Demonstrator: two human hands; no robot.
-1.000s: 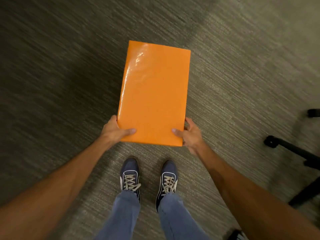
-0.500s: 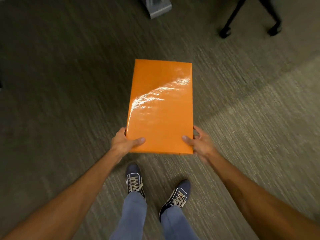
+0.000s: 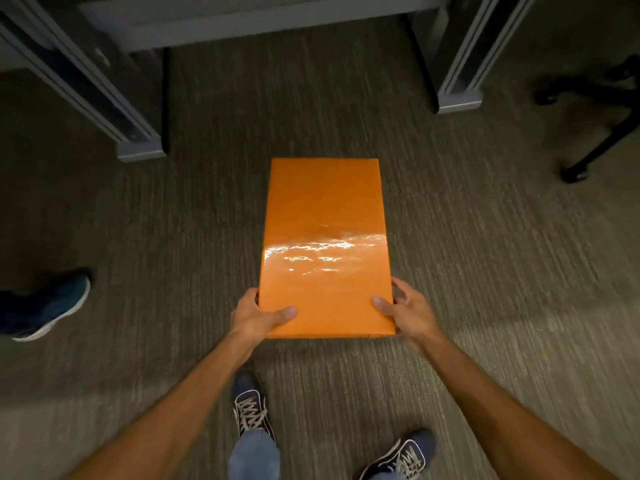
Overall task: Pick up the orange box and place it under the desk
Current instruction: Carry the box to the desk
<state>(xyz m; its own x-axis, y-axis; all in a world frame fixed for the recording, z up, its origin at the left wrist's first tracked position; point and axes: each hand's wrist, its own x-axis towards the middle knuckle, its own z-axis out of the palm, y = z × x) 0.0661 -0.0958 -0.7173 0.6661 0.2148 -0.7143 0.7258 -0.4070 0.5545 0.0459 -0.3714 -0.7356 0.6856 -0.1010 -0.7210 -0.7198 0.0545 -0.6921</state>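
A glossy orange box (image 3: pixel 325 244) is held flat in front of me above the carpet. My left hand (image 3: pixel 258 315) grips its near left corner, thumb on top. My right hand (image 3: pixel 405 311) grips its near right corner the same way. The grey desk (image 3: pixel 263 19) spans the top of the head view, with a left leg (image 3: pixel 138 147) and a right leg (image 3: pixel 459 98) standing on the carpet. The box's far end points at the gap between the two legs.
Another person's blue shoe (image 3: pixel 52 306) stands at the left edge. A black wheeled chair base (image 3: pixel 595 147) sits at the right. My own two shoes (image 3: pixel 251 407) are on the grey carpet below the box.
I have turned and stepped forward: the desk and its legs now fill the top of the view, the chair base has shifted to the right, and a shoe has appeared at left. Both hands keep their grip.
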